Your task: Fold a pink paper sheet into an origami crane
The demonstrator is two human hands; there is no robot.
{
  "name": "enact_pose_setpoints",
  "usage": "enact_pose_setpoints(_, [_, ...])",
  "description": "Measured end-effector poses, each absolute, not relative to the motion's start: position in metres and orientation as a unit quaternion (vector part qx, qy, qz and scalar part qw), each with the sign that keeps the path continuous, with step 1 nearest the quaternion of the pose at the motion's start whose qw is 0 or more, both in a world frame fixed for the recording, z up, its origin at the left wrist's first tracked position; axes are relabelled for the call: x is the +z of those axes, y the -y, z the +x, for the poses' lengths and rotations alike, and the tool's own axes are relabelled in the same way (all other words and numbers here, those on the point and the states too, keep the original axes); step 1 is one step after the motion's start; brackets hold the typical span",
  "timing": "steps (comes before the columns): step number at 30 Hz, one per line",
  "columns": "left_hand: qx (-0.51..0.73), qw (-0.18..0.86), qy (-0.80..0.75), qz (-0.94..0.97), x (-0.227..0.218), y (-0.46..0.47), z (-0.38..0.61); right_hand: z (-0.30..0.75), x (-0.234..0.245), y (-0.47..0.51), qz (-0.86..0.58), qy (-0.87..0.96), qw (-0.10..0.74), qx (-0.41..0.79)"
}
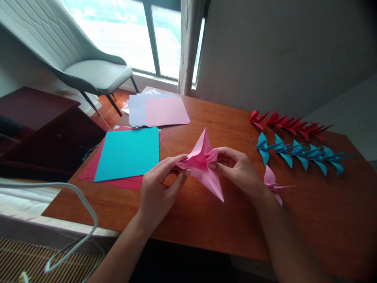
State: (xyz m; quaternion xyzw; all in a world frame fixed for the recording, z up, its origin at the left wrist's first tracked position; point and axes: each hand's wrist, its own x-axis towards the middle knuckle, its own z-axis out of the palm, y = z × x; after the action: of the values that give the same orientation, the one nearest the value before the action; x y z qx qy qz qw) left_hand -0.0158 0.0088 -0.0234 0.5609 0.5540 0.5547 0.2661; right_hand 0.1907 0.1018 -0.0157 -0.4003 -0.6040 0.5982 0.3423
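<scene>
Between my two hands is a pink origami crane [203, 161], partly folded, its two wide flaps spread toward the window and toward me. My left hand [163, 182] pinches its left point between thumb and fingers. On the other side, my right hand [235, 167] grips the right point, thumb in front and fingers curled behind. The paper is held above the wooden table [188, 216], its middle opened into a hollow. A finished pink crane [272, 184] stands just beyond my right wrist, partly hidden by the forearm.
Rows of red cranes [294, 125] and blue cranes [300, 153] stand at the table's right. Blue paper sheets [128, 153] lie on red sheets [91, 167] at left, with pale pink paper [167, 111] farther back. A chair [97, 74] stands by the window; a white cable [85, 200] loops at lower left.
</scene>
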Motion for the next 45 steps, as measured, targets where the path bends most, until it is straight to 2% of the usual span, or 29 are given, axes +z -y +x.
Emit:
enact_pose_setpoints(14, [0.573, 0.221, -0.558, 0.558, -0.015, -0.007, -0.016, 0.189, -0.014, -0.100, -0.391, 0.608, 0.330, 0.606])
enact_pose_setpoints(28, [0.512, 0.425, -0.508, 0.548, -0.023, -0.008, -0.014, 0.189, -0.008, -0.099, -0.365, 0.579, 0.337, 0.647])
enact_pose_setpoints(39, [0.521, 0.423, -0.511, 0.536, -0.022, -0.007, -0.015, 0.191, -0.010, -0.099, -0.336, 0.592, 0.337, 0.650])
enact_pose_setpoints(45, [0.517, 0.349, -0.510, 0.593, -0.023, -0.009, -0.016, 0.191, -0.010, -0.100, -0.348, 0.597, 0.334, 0.641])
